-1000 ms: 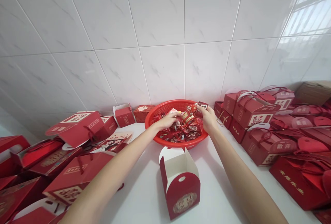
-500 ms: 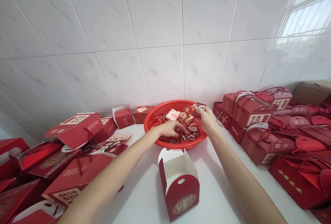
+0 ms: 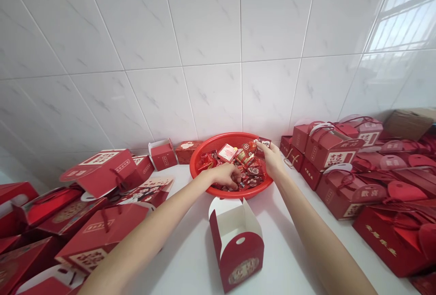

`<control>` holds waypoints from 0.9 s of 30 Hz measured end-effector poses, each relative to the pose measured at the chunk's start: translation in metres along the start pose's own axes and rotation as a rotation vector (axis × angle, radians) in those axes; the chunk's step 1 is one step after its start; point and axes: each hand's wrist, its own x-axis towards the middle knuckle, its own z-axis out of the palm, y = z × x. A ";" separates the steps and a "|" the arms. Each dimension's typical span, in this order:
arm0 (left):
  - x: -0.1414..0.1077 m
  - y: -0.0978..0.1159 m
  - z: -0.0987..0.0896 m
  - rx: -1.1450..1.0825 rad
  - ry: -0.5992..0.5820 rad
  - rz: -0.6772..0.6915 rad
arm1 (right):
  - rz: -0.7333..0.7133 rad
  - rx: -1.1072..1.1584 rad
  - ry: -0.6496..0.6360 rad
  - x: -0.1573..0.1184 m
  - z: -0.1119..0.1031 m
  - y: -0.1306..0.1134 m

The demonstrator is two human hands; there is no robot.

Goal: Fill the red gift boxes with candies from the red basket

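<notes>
A red plastic basket [image 3: 197, 174] holds a heap of small wrapped candies [image 3: 252, 171]. My left hand [image 3: 225, 175] reaches into its front left part, fingers curled down among the candies; what they hold, if anything, is hidden. At the basket's right rim, my right hand [image 3: 270, 155] pinches a small dark red candy packet [image 3: 265, 141] with a pale label. A pink-and-white square packet [image 3: 227, 152] lies on top of the heap. Directly in front of the basket stands an open red gift box [image 3: 238, 256], its white inside facing up and its flaps raised.
Red gift boxes [image 3: 98, 170] crowd the left side, some stacked. More boxes with rope handles [image 3: 335, 149] are piled on the right, with a brown carton [image 3: 407, 124] behind them. Two small boxes [image 3: 163, 155] stand left of the basket against the tiled wall [image 3: 211, 95].
My left hand has shifted slightly down within the basket, its fingers more curled. My right hand stays at the rim with the packet, nearly unmoved.
</notes>
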 end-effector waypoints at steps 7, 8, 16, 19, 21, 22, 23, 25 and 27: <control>-0.003 0.003 -0.001 -0.073 -0.039 0.002 | 0.008 -0.010 -0.014 0.000 0.000 0.000; -0.004 0.004 -0.002 -0.062 -0.047 0.014 | 0.008 -0.010 -0.015 0.000 0.000 0.000; -0.006 0.010 -0.004 0.047 -0.185 0.015 | -0.006 0.001 -0.007 -0.001 0.002 0.000; -0.011 0.011 -0.004 0.048 -0.098 0.057 | -0.012 -0.003 -0.009 0.000 0.000 0.001; -0.017 0.013 -0.006 -0.001 0.064 0.104 | -0.017 -0.004 -0.013 0.001 0.000 0.001; -0.021 0.014 -0.007 -0.037 0.158 0.122 | -0.019 -0.004 -0.014 0.001 0.000 0.001; -0.025 0.015 -0.007 -0.076 0.245 0.133 | -0.022 -0.005 -0.017 0.001 0.000 0.001; -0.033 0.017 -0.007 -0.150 0.379 0.138 | -0.023 -0.008 -0.026 0.001 0.000 0.000; -0.041 0.018 -0.005 -0.216 0.475 0.151 | -0.017 -0.016 -0.040 0.001 0.000 0.000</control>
